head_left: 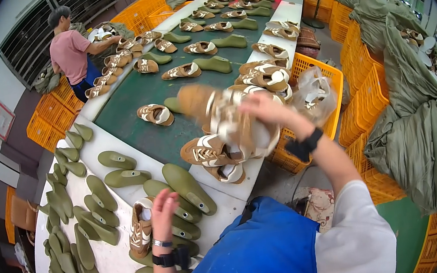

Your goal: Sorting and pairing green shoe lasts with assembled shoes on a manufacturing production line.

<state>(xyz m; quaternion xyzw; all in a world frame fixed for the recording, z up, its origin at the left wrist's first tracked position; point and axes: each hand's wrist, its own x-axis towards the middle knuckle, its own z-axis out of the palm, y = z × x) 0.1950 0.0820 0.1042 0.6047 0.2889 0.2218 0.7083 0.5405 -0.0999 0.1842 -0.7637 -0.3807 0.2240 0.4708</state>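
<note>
Right hand (266,110): fingers pinching blurred brown shoes (230,124), count uncertain. Left hand (163,211): fingers loosely parted, beside brown-and-white shoe (140,234).

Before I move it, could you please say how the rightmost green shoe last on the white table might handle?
The shoe last looks solid, so probably stiff. Its smooth surface could feel slippery. Its rounded sides may let it rock.

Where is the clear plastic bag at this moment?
In the head view, the clear plastic bag lies right of centre, in the yellow crate, right of the person's right hand.
</note>
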